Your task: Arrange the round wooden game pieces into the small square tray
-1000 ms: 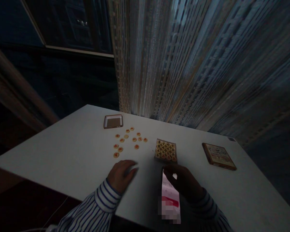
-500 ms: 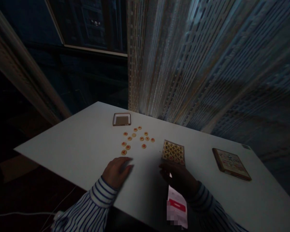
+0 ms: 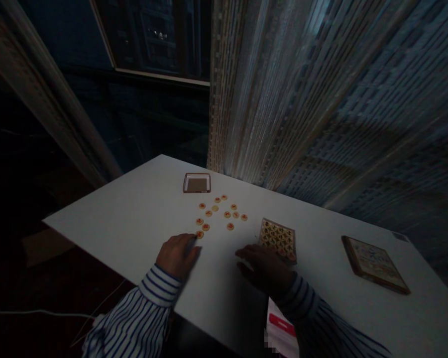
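Note:
Round Chinese chess pieces [image 3: 230, 226] with red characters are scattered over the middle of the white table. My left hand [image 3: 176, 254] is open, thumb apart from the fingers. Its fingertips reach the edge of the nearest chess piece [image 3: 199, 234]; whether they touch it I cannot tell. My right hand [image 3: 266, 267] is open and in shadow, with nothing visible between thumb and fingers. It hovers just in front of a square box [image 3: 277, 236] packed with rows of chess pieces, mostly black-marked, with red ones in the nearest row. Its wrist and fingers hide the box's near left corner.
An open shallow tray [image 3: 197, 184], perhaps a lid, lies at the table's [image 3: 134, 209] back edge. At right is a flat wooden-edged box [image 3: 375, 263] with a printed top. A pink-and-white packet [image 3: 281, 328] shows below my right wrist. A bead curtain [image 3: 269, 99] hangs behind.
My left hand has moved forward to the nearest loose piece. My right hand has shifted left, its thumb and fingers spreading. The whole view has swung slightly left.

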The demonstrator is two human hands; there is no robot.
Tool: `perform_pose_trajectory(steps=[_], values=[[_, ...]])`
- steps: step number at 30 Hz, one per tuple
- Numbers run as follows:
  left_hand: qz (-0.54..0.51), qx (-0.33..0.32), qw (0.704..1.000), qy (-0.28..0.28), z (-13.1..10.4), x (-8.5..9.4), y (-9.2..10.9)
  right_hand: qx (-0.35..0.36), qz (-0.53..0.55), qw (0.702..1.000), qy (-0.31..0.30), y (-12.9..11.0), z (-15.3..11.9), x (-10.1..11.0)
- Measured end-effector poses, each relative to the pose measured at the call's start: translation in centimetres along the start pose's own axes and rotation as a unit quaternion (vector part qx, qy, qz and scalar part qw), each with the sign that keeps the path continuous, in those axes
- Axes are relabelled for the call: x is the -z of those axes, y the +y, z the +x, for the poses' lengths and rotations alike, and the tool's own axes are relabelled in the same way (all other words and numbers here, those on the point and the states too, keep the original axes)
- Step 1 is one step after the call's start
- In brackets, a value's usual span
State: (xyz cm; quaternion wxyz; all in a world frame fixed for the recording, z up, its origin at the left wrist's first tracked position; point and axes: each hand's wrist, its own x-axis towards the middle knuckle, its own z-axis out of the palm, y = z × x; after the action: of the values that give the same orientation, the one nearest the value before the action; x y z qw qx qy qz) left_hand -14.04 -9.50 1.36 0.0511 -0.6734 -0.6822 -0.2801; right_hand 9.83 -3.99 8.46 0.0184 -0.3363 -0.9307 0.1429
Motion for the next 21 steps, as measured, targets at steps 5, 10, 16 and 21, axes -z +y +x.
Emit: perform_pose_trajectory(steps=[5,10,16,21], values=[[0.029,0.013,0.999,-0.028,0.8,-0.3,-0.4,0.019,-0.009,1.000,-0.003,-0.4,0.9,-0.6],[0.052,0.011,0.998,-0.025,1.3,-1.2,-1.0,0.025,-0.017,1.000,-0.007,-0.7,1.8,-0.7],[0.070,0.019,0.997,-0.031,1.8,-1.9,-1.1,0.028,-0.016,0.999,-0.013,-0.9,2.4,-0.6],[0.066,0.020,0.997,-0.025,2.1,-2.2,-1.1,0.027,-0.020,0.999,-0.014,-0.8,2.4,-0.6]])
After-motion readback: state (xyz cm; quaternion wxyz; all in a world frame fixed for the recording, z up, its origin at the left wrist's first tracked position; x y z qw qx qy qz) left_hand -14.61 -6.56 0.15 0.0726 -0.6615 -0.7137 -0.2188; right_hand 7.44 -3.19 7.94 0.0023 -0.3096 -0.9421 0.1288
